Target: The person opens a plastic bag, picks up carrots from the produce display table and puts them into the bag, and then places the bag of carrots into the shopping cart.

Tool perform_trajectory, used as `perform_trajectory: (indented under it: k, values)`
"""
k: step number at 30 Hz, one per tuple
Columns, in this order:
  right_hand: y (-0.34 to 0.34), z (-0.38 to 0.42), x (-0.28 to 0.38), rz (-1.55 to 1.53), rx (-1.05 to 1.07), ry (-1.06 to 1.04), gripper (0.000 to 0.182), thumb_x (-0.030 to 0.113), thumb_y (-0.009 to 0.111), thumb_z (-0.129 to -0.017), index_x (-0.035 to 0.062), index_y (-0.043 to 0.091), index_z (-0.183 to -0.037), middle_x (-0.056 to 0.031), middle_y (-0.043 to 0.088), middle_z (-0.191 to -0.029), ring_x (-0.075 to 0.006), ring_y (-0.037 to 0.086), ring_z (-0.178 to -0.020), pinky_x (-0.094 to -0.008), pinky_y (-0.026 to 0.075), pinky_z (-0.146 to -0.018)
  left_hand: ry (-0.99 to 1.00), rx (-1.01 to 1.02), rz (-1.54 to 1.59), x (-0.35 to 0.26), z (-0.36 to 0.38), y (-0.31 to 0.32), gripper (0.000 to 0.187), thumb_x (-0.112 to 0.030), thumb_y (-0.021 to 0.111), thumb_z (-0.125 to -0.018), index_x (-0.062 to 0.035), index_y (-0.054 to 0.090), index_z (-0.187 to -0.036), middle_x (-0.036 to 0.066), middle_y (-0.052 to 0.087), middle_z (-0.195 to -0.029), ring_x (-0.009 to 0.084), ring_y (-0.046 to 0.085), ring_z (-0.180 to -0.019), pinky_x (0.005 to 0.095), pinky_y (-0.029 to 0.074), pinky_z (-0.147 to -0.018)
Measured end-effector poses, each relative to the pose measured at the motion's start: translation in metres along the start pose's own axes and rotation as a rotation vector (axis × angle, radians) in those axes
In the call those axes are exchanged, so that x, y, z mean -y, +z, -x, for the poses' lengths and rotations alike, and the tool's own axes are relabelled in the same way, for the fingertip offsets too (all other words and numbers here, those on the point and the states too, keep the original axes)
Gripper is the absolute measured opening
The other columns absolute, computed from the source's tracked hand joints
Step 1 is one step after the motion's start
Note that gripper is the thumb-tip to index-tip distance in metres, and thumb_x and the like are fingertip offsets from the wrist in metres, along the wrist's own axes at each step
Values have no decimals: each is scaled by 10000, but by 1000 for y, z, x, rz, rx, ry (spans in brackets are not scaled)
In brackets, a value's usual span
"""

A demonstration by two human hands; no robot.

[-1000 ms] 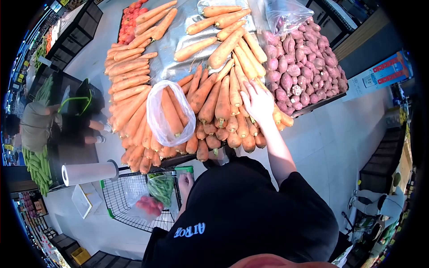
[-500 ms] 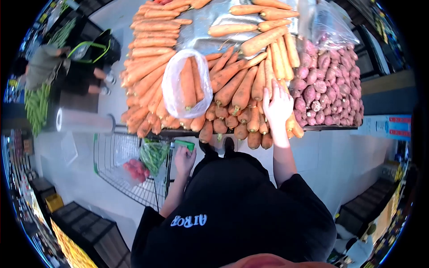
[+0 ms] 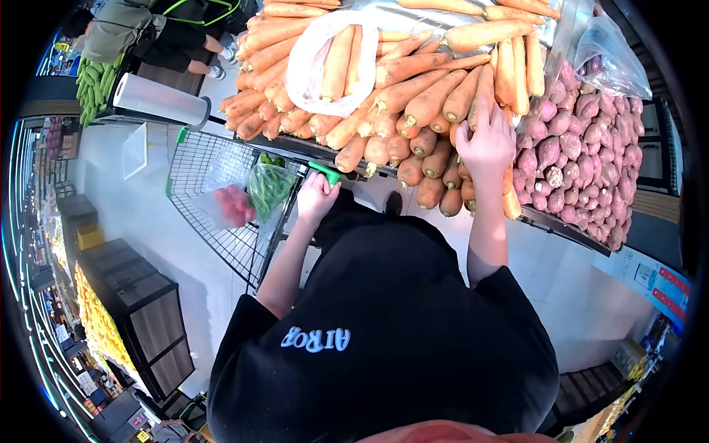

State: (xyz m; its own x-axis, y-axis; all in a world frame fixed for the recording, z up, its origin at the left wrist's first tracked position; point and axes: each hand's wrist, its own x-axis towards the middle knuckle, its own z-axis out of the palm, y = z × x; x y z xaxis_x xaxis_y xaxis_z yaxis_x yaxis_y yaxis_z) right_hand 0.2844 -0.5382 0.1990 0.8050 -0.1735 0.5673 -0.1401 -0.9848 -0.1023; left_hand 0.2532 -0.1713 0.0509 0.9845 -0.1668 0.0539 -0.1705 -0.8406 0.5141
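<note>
My left hand is closed on the green-ended handle of a shopping cart. My right hand rests on the carrot pile, palm down, with its fingers apart over a carrot near the front edge. Its fingertips are partly hidden among the carrots. To its left, more carrots lie stacked with their stem ends towards me. A clear plastic bag with its mouth open lies on the pile, and carrots show within its opening.
Purple sweet potatoes are heaped right of the carrots, with a plastic bag on top. The cart holds bagged green vegetables and bagged red produce. A plastic bag roll and another person are at upper left.
The view has turned and shifted, so the display slants down to the right. My right hand stays on the carrots, its fingers more bent. My left hand remains at the cart handle.
</note>
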Motion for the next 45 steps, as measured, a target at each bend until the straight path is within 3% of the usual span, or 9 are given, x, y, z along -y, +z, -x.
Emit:
perform_trajectory:
  k: [12,19,23,25,26,30,35,37,45]
  values:
    - [3,7,-7,-100,73,93,547,259,674,-817,105,560,-1329,-229,636,-1203,-378,632,-1069,-460,483,-957,324,-182,116,-11,1,22,412,-143,819,-751,-86,423,-653,83,439,-642,305,505,-567,417,430,-514]
    - [-29,-3,-25,-723,8,666,373,196,546,-967,34,557,-1303,-206,643,-1187,-293,623,-1123,-368,466,-971,241,-102,252,-24,-6,21,407,-114,830,-733,-77,435,-638,95,462,-654,316,519,-580,416,449,-541]
    - [-55,8,-29,-1064,-261,576,337,114,435,-993,-9,570,-1277,-100,584,-1271,-202,545,-1185,-311,384,-1064,348,72,4,-13,-16,11,386,-233,812,-770,-67,478,-670,107,547,-698,321,617,-677,407,522,-642]
    - [-73,14,-14,-1110,-288,582,336,138,429,-995,-15,573,-1258,-106,611,-1216,-199,559,-1158,-318,409,-1034,-9,569,93,-55,-32,-49,274,-264,806,-802,-44,652,-857,85,686,-838,240,686,-750,357,544,-711]
    - [-78,17,-5,-1137,-294,586,337,150,426,-997,-17,574,-1248,-110,624,-1188,-197,567,-1145,-321,421,-1019,24,582,293,-60,-36,-62,276,-253,795,-829,-34,670,-939,64,700,-868,183,664,-729,326,532,-694]
    - [-78,33,23,-1591,-21,557,377,190,399,-1011,-9,528,-1304,-114,625,-1173,-194,611,-1037,-320,480,-919,57,558,737,-102,-46,-118,397,-144,764,-884,-33,613,-1235,-11,681,-923,25,564,-744,209,475,-673]
    - [-71,45,51,-1992,456,396,423,228,419,-1023,-7,448,-1374,-139,618,-1170,-182,640,-886,-308,516,-808,127,217,1232,-148,-57,-130,504,54,664,-886,12,491,-1357,111,676,-1138,149,667,-914,287,546,-879]
    - [-75,45,53,-2021,513,380,437,135,499,-987,0,427,-1396,-134,574,-1253,-171,627,-925,-312,517,-833,-43,176,1455,-156,-58,-132,493,65,651,-891,53,473,-1350,215,655,-1213,204,694,-947,310,590,-832]
    - [-67,42,43,-1991,418,177,551,-91,552,-912,9,410,-1435,-134,486,-1428,-204,609,-1187,-311,519,-912,18,99,1459,-155,-51,-126,436,67,667,-884,31,507,-1287,225,622,-1279,210,686,-985,323,587,-856]
